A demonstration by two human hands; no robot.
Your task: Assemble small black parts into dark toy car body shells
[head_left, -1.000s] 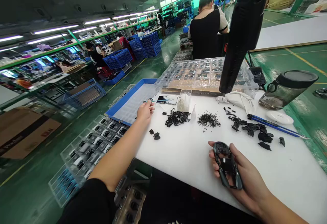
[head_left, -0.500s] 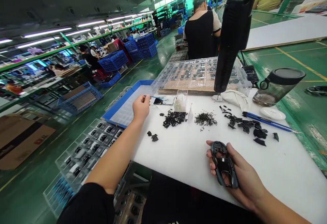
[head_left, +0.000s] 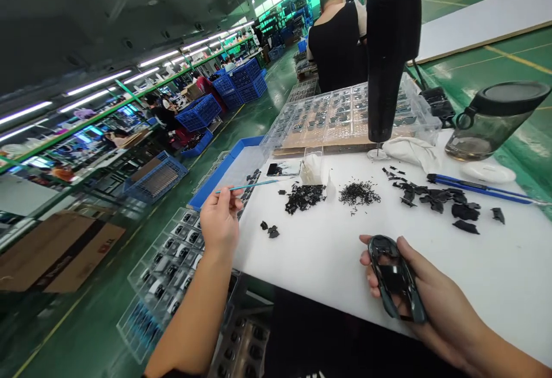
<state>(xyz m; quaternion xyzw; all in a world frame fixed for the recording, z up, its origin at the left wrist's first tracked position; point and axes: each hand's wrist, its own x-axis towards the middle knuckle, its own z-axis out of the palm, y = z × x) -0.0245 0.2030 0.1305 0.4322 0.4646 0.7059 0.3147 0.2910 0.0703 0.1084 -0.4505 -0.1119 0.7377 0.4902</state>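
My right hand (head_left: 435, 303) cradles a black plastic shell (head_left: 394, 277) over the white table (head_left: 474, 274), hollow side up — inside in plain view | my left hand (head_left: 219, 220) pinches a thin blue tool (head_left: 254, 184) — tip free | black plastic scraps (head_left: 304, 198) lie within reach

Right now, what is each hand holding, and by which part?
The left hand pinches a thin blue tool by its shaft; the right hand cradles a black plastic shell by its long sides.

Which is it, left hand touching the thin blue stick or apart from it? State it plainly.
Touching: the head view shows the thin blue stick pinched between the thumb and fingers of the left hand.
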